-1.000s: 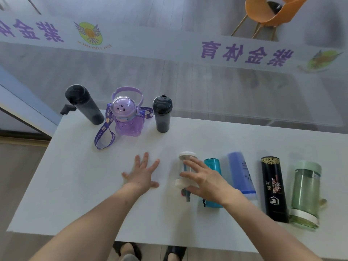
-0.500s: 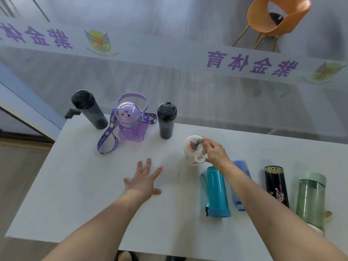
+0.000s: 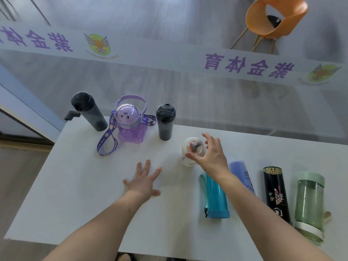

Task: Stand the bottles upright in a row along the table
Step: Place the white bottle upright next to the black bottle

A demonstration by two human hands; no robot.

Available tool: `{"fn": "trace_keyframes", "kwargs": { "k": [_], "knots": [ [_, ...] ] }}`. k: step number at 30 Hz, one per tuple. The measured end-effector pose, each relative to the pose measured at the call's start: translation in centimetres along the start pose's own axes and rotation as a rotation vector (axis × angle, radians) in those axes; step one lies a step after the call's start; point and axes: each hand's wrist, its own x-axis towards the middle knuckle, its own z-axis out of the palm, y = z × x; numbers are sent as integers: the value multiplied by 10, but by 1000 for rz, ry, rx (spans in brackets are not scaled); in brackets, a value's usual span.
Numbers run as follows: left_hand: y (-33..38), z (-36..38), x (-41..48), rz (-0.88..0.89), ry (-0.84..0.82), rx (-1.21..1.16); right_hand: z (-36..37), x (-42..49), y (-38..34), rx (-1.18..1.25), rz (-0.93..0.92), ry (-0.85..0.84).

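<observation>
On the plain white table (image 3: 79,194), the left hand (image 3: 144,182) lay flat with fingers spread, holding nothing. To its right four bottles lay on their sides: a teal plastic bottle (image 3: 216,196), a periwinkle bottle (image 3: 243,176), a black printed flask (image 3: 275,193) and a pale green glass bottle (image 3: 308,204). Farther on, the right hand (image 3: 211,153) curled loosely open around a small upright clear bottle (image 3: 192,150); actual contact was unclear. At the far left stood a dark grey bottle (image 3: 87,112), a purple cartoon bottle (image 3: 130,121) and a black tumbler (image 3: 165,121). Beyond a glass wall stood an orange chair (image 3: 273,21).
</observation>
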Motion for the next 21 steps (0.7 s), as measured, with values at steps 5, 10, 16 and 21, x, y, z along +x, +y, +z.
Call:
{"fn": "trace_keyframes", "kwargs": {
  "k": [5,10,16,21],
  "knots": [
    [1,-2,-2,-1,3,4,-12,5,5,16,-59,-56],
    [7,-6,-4,-12,18,35,-16,7,11,-11,-76,-109],
    [28,-11,4,20,101,66,-10,7,16,-65,-91,-50],
    [59,-28,14,23,26,-8,-14,25,20,-67,-111,-70]
  ]
}}
